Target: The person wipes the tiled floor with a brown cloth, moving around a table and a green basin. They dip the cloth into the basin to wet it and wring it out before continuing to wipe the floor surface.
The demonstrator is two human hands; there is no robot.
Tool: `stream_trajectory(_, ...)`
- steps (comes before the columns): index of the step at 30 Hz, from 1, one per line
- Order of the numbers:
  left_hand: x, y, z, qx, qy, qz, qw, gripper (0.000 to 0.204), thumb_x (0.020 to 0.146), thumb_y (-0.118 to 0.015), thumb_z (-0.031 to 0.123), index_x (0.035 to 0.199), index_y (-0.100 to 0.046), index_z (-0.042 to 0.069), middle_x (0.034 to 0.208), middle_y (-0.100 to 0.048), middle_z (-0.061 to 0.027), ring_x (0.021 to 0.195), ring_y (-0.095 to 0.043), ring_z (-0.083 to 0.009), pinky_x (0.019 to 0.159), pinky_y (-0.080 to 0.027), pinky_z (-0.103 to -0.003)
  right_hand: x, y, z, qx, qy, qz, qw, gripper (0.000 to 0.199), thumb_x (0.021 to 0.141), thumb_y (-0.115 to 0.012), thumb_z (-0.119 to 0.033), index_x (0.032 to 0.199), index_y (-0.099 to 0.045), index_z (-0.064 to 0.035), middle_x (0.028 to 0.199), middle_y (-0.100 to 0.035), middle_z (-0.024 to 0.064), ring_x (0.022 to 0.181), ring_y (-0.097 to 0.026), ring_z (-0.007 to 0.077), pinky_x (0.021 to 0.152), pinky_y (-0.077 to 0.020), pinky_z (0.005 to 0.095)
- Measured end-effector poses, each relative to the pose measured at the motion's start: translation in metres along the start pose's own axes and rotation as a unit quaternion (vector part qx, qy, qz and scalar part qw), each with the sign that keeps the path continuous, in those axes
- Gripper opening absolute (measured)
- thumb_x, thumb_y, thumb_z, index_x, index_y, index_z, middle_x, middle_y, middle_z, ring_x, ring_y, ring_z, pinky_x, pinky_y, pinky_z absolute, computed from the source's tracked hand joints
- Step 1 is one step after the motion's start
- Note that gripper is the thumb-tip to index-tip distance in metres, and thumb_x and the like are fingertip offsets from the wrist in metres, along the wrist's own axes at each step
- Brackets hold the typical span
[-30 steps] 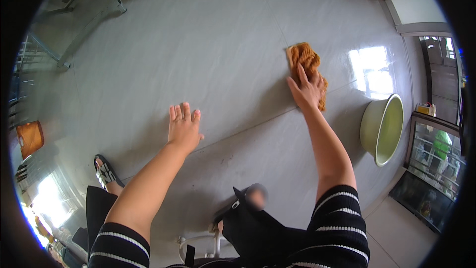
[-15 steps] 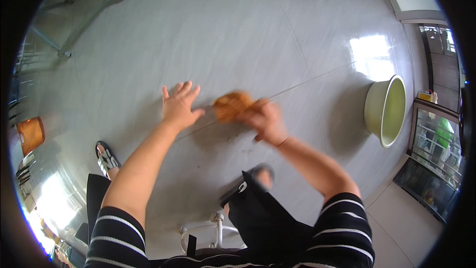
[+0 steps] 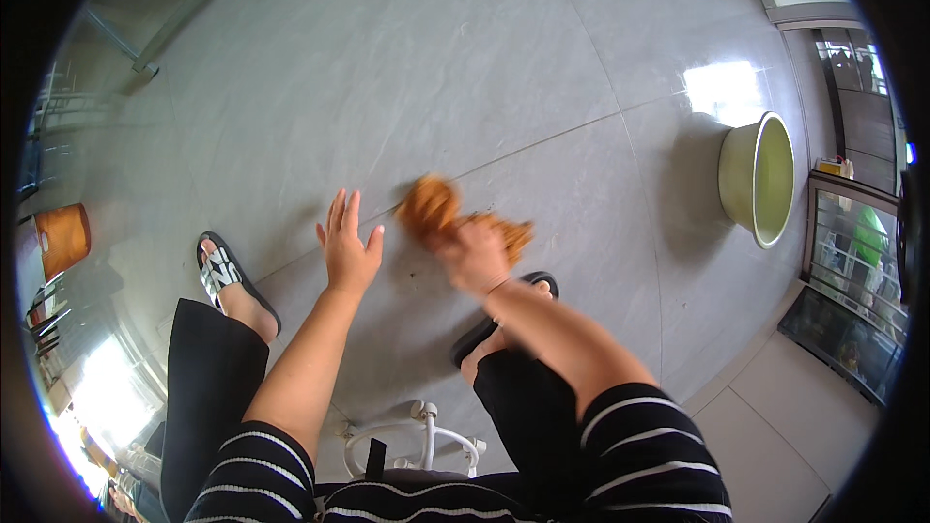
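Observation:
An orange-brown cloth (image 3: 431,203) is bunched in my right hand (image 3: 475,254), low over the grey tiled floor (image 3: 387,68). Both cloth and hand are smeared by motion, and part of the cloth trails out to the right of the fingers. Whether it touches the floor I cannot tell. To the left, my left hand (image 3: 347,250) hovers with its fingers stretched out and the thumb apart, holding nothing. Small dark specks lie on the floor close to the cloth.
A pale green tub (image 3: 744,179) stands to the right. Beyond it is a glass-fronted cabinet (image 3: 852,242). A white wheeled base (image 3: 426,436) sits beneath me, between my sandalled feet. Metal furniture legs (image 3: 145,68) stand at the upper left, and an orange-brown item (image 3: 64,237) is at the left edge.
My right hand and the cloth have shifted left and a little nearer. The left hand has moved slightly nearer, its fingers closer together. My feet and the wheeled base show more fully.

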State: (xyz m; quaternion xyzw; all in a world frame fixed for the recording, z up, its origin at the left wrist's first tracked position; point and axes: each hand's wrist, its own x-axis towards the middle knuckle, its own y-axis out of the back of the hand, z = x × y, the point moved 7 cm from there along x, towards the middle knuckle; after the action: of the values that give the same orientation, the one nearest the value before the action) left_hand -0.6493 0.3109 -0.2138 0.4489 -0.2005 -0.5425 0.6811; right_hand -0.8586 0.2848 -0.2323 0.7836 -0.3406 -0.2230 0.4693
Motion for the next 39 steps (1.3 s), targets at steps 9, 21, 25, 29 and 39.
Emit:
stream_trajectory(9, -0.049, 0.032, -0.045, 0.078, 0.02, -0.019, 0.997, 0.076, 0.083, -0.066, 0.015, 0.15, -0.029, 0.01, 0.158, -0.02, -0.016, 0.145, -0.021, -0.0346, 0.113, -0.017, -0.063, 0.002, -0.021, 0.003, -0.003, -0.009, -0.151, 0.989, 0.035, 0.081, -0.058, -0.013, 0.113, -0.067, -0.0243, 0.109, -0.058, 0.0016, 0.102, -0.053, 0.0288, 0.08, -0.0455, 0.0427)
stream_trajectory(21, -0.063, 0.009, -0.041, 0.313, 0.089, -0.269, 0.907, 0.108, 0.075, -0.077, 0.05, 0.151, -0.019, -0.002, 0.158, -0.014, -0.0251, 0.148, -0.014, -0.0366, 0.12, -0.008, -0.05, -0.031, -0.043, -0.073, -0.045, -0.185, 0.049, 0.981, 0.034, 0.081, -0.059, -0.015, 0.109, -0.072, -0.0295, 0.122, -0.053, 0.0032, 0.123, -0.041, 0.0282, 0.097, -0.0334, 0.0519)
stream_trajectory(25, -0.056, 0.003, -0.044, 0.369, 0.059, -0.277, 0.885, 0.109, 0.077, -0.074, 0.054, 0.151, -0.018, -0.004, 0.157, -0.017, -0.0282, 0.147, -0.017, -0.0385, 0.12, -0.006, -0.05, -0.034, -0.057, -0.113, -0.003, -0.117, -0.036, 0.992, 0.05, 0.081, -0.057, -0.008, 0.129, -0.058, -0.0235, 0.117, -0.055, 0.0056, 0.114, -0.047, 0.03, 0.096, -0.0354, 0.0481)
stream_trajectory(29, -0.053, 0.008, -0.032, 0.348, 0.06, -0.31, 0.882, 0.11, 0.078, -0.072, 0.056, 0.15, -0.018, -0.007, 0.156, -0.017, -0.0302, 0.146, -0.018, -0.0394, 0.12, -0.005, -0.05, -0.011, 0.012, 0.019, -0.096, -0.337, 0.125, 0.928, 0.051, 0.081, -0.054, -0.001, 0.127, -0.056, -0.0229, 0.116, -0.058, 0.0097, 0.111, -0.05, 0.0366, 0.089, -0.0431, 0.0502)
stream_trajectory(39, -0.05, 0.007, -0.031, 0.385, 0.064, -0.333, 0.859, 0.11, 0.078, -0.071, 0.057, 0.149, -0.02, -0.009, 0.154, -0.019, -0.0331, 0.146, -0.02, -0.0405, 0.12, -0.006, -0.049, -0.025, -0.01, -0.01, -0.012, -0.4, 0.187, 0.897, 0.034, 0.075, -0.069, -0.012, 0.107, -0.069, -0.0231, 0.097, -0.059, 0.0078, 0.097, -0.055, 0.0303, 0.082, -0.0431, 0.0456)
